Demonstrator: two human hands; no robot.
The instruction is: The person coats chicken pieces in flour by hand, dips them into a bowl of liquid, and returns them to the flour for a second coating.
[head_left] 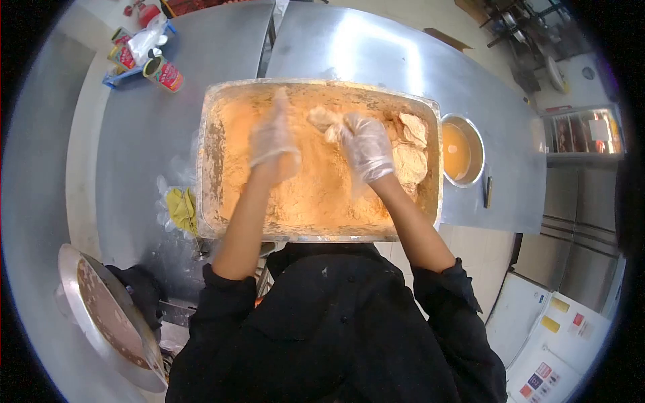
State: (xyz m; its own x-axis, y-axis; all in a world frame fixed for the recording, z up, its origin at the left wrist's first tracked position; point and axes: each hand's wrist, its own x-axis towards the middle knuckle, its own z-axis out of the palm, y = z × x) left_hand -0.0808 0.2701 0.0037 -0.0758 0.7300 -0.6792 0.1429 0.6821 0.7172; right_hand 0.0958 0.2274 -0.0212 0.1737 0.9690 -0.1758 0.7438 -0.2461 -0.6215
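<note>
A large metal pan [435, 208] full of orange-tinted flour [309, 188] lies in front of me. My right hand [367, 144], in a clear plastic glove, grips a flour-coated chicken piece [325, 121] above the flour. More coated chicken pieces [410, 164] are piled along the pan's right side, beside that hand. Over the left part of the flour is my left hand [273, 138], also gloved and blurred by motion. Its fingers stretch towards the far rim, and nothing shows in them.
Right of the pan stands a round metal bowl [458, 149] of yellowish liquid, with a small dark object [489, 192] nearby. A yellow-green cloth [181, 209] lies left of the pan. Cans [163, 74] and a blue tray [127, 75] sit at far left. A large basin [107, 316] is lower left.
</note>
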